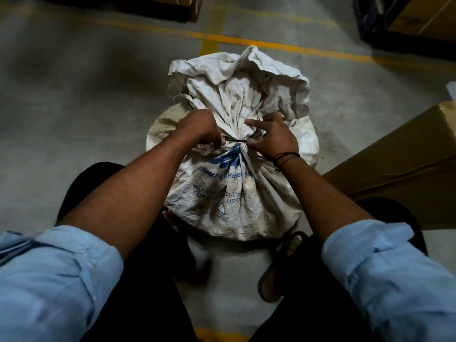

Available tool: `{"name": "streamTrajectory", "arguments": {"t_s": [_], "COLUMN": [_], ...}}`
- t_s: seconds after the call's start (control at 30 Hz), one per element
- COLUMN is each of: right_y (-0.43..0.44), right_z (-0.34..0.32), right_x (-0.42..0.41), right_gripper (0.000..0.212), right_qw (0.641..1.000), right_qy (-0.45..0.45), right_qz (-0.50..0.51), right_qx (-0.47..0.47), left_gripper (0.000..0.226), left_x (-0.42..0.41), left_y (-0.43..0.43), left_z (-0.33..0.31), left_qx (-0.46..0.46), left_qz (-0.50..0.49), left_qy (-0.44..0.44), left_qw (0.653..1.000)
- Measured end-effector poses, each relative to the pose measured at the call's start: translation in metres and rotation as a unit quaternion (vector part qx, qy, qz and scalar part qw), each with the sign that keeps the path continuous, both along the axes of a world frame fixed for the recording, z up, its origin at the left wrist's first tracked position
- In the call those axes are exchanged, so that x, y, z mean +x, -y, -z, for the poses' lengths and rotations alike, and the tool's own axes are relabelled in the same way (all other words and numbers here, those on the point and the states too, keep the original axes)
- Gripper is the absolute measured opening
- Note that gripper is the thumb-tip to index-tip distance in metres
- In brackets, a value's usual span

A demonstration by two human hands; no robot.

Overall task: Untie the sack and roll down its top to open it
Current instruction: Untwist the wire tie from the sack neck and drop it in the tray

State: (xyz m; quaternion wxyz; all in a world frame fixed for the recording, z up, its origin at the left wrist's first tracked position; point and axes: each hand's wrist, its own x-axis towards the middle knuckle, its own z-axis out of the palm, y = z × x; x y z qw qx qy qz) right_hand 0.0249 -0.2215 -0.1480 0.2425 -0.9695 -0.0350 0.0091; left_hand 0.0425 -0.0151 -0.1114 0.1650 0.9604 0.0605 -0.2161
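A dirty white woven sack (pixel 229 193) with blue print stands on the floor between my feet. Its neck is gathered and bound by a thin black tie (pixel 235 140), and the loose top (pixel 237 77) fans out above it. My left hand (pixel 199 130) sits at the left of the neck, its fingers curled and pinching the tie's left end. On the right side, my right hand (pixel 271 137) pinches the tie with thumb and fingers, the index finger lying across the bunched cloth.
A brown cardboard box (pixel 399 164) lies close on the right. More boxes and dark pallets (pixel 404 23) stand at the far corners. The grey concrete floor (pixel 74 95) carries yellow lines. My sandalled feet (pixel 278 265) flank the sack's base.
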Motion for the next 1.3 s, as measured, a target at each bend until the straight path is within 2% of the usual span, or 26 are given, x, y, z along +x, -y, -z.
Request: {"name": "streamTrajectory", "arguments": {"t_s": [0.13, 0.2, 0.3, 0.37, 0.4, 0.43, 0.53, 0.63, 0.8, 1.0, 1.3], "right_y": [-0.003, -0.002, 0.003, 0.005, 0.007, 0.008, 0.011, 0.012, 0.013, 0.018, 0.02], "right_z": [0.002, 0.004, 0.008, 0.009, 0.01, 0.011, 0.012, 0.012, 0.013, 0.017, 0.023], "right_x": [-0.001, 0.001, 0.005, 0.007, 0.009, 0.01, 0.011, 0.01, 0.01, 0.012, 0.013], "right_gripper": [0.05, 0.05, 0.049, 0.05, 0.051, 0.051, 0.052, 0.051, 0.052, 0.053, 0.053], "right_qw": [1.0, 1.0, 0.999, 0.998, 0.998, 0.997, 0.996, 0.996, 0.995, 0.995, 0.995], "right_qy": [0.007, 0.005, -0.005, -0.011, -0.011, -0.01, -0.011, -0.009, -0.008, -0.008, -0.001], "right_qz": [0.014, 0.025, 0.02, 0.008, 0.006, 0.005, 0.002, -0.003, -0.004, -0.018, -0.033], "right_qx": [0.011, 0.018, 0.039, 0.055, 0.063, 0.07, 0.087, 0.094, 0.095, 0.1, 0.09], "left_gripper": [0.039, 0.033, 0.04, 0.049, 0.049, 0.046, 0.027, 0.017, 0.027, 0.025, 0.019], "left_x": [-0.009, -0.01, -0.016, -0.023, -0.024, -0.025, -0.029, -0.036, -0.039, -0.036, -0.037], "left_y": [0.005, 0.005, 0.009, 0.018, 0.022, 0.026, 0.031, 0.036, 0.035, 0.035, 0.035], "left_z": [-0.008, -0.009, -0.015, -0.016, -0.012, -0.007, 0.009, 0.018, 0.02, 0.018, 0.023], "left_qx": [0.04, 0.031, -0.119, -0.257, -0.29, -0.288, -0.173, -0.106, -0.147, -0.067, -0.027], "left_qz": [0.025, 0.078, 0.148, 0.085, 0.057, 0.051, 0.101, 0.138, 0.092, 0.156, 0.19], "left_qy": [0.039, 0.083, 0.149, 0.161, 0.17, 0.174, 0.171, 0.177, 0.168, 0.194, 0.208], "left_qw": [0.998, 0.993, 0.971, 0.949, 0.94, 0.94, 0.965, 0.969, 0.97, 0.966, 0.959]}}
